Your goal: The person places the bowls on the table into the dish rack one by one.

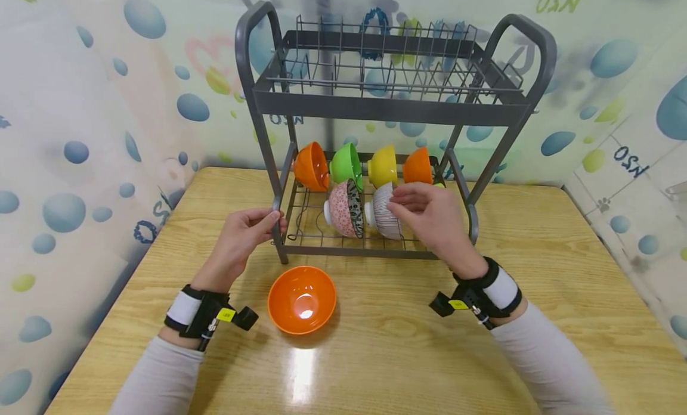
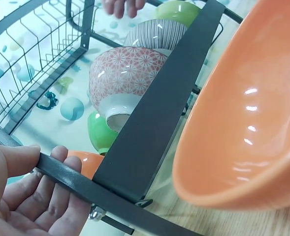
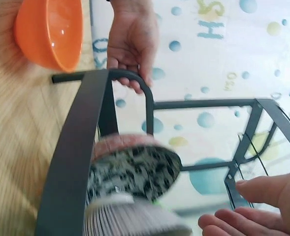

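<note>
A dark grey two-tier dish rack [image 1: 386,108] stands on the table. My left hand [image 1: 249,233] grips its left front post, thumb on one side and fingers on the other, as the left wrist view shows. On the lower tier, a pink patterned bowl [image 1: 342,209] and a striped bowl [image 1: 383,215] lean on their sides. Beside the striped bowl hovers my right hand [image 1: 429,215], fingers loosely bent and holding nothing; the right wrist view shows it apart from the bowl. A yellow-green bowl [image 2: 179,12] is mostly hidden behind that hand in the head view.
Behind, a row holds an orange bowl [image 1: 310,167], a green bowl [image 1: 346,164], a yellow bowl [image 1: 383,166] and another orange bowl [image 1: 417,166]. A loose orange bowl [image 1: 302,300] sits upright on the wooden table [image 1: 386,355], before the rack's left front foot. Patterned walls [image 1: 134,105] stand close around.
</note>
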`<action>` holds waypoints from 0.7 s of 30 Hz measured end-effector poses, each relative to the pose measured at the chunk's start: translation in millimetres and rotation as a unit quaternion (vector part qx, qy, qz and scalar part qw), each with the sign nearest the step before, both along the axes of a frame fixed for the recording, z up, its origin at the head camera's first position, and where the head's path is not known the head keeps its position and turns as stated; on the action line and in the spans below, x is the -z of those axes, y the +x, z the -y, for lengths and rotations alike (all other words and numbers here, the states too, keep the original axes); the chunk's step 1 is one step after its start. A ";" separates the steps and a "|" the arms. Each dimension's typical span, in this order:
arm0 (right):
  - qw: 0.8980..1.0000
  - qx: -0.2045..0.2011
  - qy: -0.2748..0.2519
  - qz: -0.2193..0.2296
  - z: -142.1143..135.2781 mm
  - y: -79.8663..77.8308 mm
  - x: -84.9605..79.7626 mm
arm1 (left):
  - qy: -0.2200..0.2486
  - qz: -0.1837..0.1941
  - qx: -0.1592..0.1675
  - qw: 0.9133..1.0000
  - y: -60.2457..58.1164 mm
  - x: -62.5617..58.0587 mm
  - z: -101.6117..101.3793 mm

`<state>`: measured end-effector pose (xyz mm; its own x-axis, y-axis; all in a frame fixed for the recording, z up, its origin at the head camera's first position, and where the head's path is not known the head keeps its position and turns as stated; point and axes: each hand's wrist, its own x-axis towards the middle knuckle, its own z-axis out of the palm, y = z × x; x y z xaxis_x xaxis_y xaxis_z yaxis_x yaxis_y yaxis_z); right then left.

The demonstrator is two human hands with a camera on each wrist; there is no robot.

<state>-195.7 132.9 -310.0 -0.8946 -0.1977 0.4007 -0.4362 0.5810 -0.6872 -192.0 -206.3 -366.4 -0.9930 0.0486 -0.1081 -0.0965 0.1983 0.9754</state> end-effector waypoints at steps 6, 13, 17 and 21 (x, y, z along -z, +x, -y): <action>0.998 0.063 0.003 -0.027 -57.3 10.3 3.8 | -0.014 0.003 0.000 1.000 0.0 0.3 -0.3; 0.986 0.149 0.010 -0.073 -105.6 14.9 20.0 | -0.015 0.003 -0.001 1.000 -0.4 -0.2 -0.4; 0.984 0.172 0.013 -0.043 -118.9 14.9 32.5 | -0.014 0.003 -0.001 1.000 -0.7 0.1 -0.7; 0.988 0.149 -0.013 0.037 -126.8 13.5 42.2 | -0.010 0.004 -0.002 1.000 -0.7 0.6 -1.1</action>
<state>-182.2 259.7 -352.3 -0.9385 0.0885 0.3338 -0.1965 0.6580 -0.7269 -192.7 -205.2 -367.0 -0.9922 0.0427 -0.1169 -0.1049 0.2181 0.9703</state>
